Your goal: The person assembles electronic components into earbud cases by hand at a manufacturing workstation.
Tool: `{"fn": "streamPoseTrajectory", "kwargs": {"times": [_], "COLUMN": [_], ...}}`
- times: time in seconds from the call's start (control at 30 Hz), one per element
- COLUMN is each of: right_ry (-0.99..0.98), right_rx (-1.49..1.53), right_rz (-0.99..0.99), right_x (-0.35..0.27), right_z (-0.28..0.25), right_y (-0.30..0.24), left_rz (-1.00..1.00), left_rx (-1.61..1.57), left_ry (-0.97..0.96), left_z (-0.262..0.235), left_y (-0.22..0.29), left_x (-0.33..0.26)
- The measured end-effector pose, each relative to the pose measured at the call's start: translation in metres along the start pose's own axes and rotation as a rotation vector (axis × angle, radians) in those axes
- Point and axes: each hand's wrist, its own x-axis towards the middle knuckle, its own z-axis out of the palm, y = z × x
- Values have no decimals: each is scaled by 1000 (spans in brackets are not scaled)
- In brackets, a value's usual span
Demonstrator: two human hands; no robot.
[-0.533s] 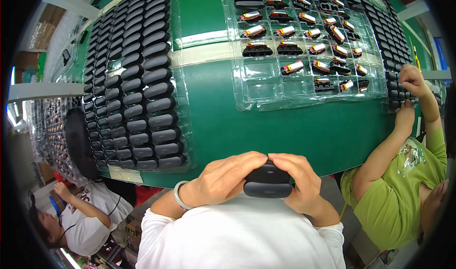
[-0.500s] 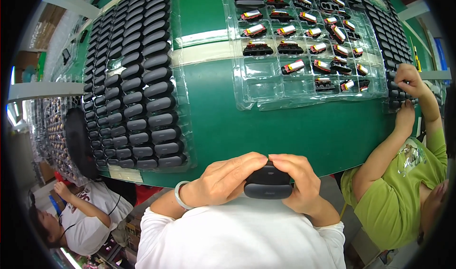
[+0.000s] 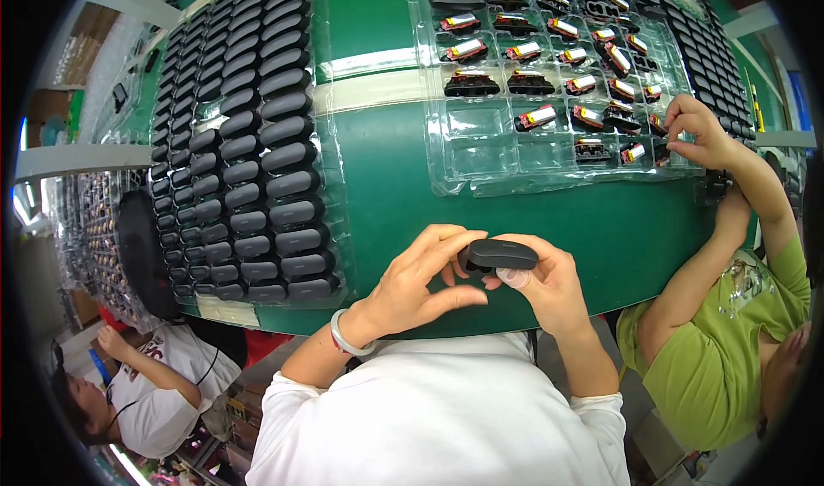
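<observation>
A dark oblong case [image 3: 502, 253] with rounded ends is held level above the table's near edge. My right hand [image 3: 554, 289] is closed around its right end, and something pale and translucent [image 3: 513, 277] shows at the thumb, under the case. My left hand [image 3: 421, 284] is open at the other end. Its index fingertip touches the top edge of the case, while the thumb stretches out below, apart from it. The left hand's other fingers are partly hidden behind the case.
On the green table [image 3: 386, 177], a clear tray [image 3: 339, 229] at left holds rows of dark oblong cases. A clear compartment tray [image 3: 472, 181] at far right bears parts with white-and-red pieces. A co-worker's hand [image 3: 699, 134] reaches over its right edge; another person [image 3: 154, 383] sits at left.
Both my hands have moved up and away from my body with the case, which has turned. My left thumb has come off it. The co-worker's hand has moved left to the compartment tray.
</observation>
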Motion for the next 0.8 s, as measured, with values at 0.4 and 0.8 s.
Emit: {"fn": "streamPoseTrajectory", "kwargs": {"times": [0.4,0.8], "right_ry": [-162,42], "right_rx": [-196,-384], "right_rz": [-345,-389], "right_x": [-22,-16], "right_z": [-3,23], "right_y": [-23,-3], "left_rz": [-340,-120], "left_rx": [-508,-213], "left_ry": [19,99], "left_z": [-5,-3], "left_y": [5,2], "left_x": [-10,-21]}}
